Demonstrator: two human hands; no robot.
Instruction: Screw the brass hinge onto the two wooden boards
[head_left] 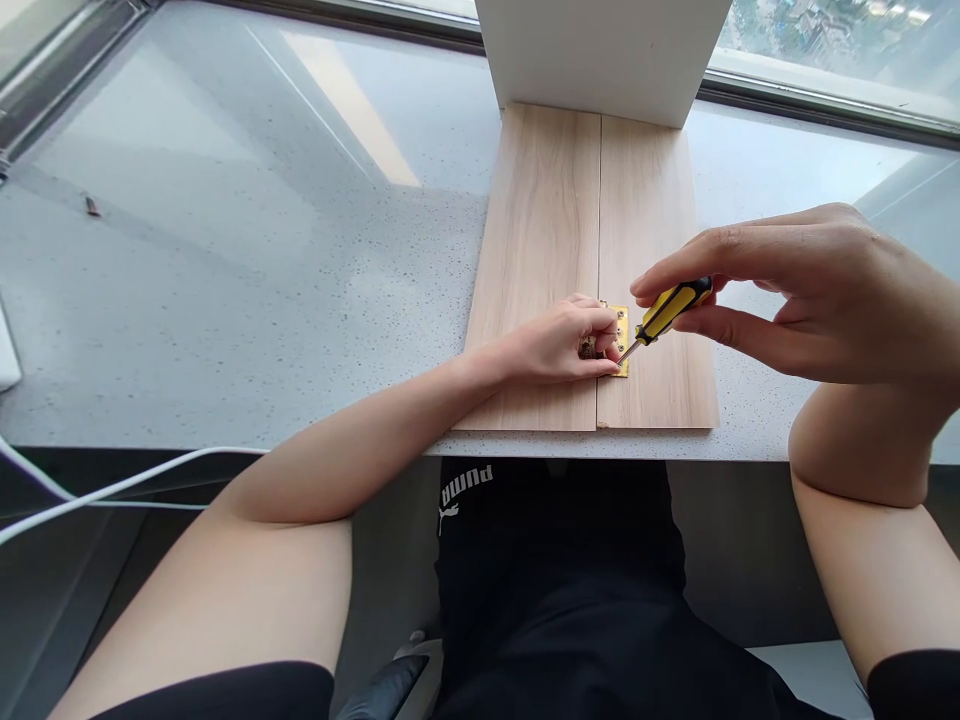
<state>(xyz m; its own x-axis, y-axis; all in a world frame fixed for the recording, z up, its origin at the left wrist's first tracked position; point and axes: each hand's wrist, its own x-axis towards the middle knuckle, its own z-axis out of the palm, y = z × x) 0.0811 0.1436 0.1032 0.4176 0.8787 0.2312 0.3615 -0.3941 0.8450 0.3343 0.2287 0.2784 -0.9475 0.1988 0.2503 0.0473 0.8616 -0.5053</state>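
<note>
Two wood-grain boards [541, 190] lie side by side on the counter, with a narrow seam between them. A brass-coloured hinge [622, 325] sits at the seam, partly covered by my left hand [566, 340]. Its fingers are curled over the hinge, and the thumb and a finger close together near its lower end; anything pinched there is too small to make out. My right hand [802, 290] grips a yellow-and-black screwdriver [671, 308] by the handle. The shaft slants down to the left, its tip at the left fingertips by the hinge's lower end.
Behind the boards stands a white box-like block [600, 60], close to the window frame. A small dark object [91, 207] lies far left on the speckled counter [300, 270]. White cables [135, 485] hang by the front edge at left.
</note>
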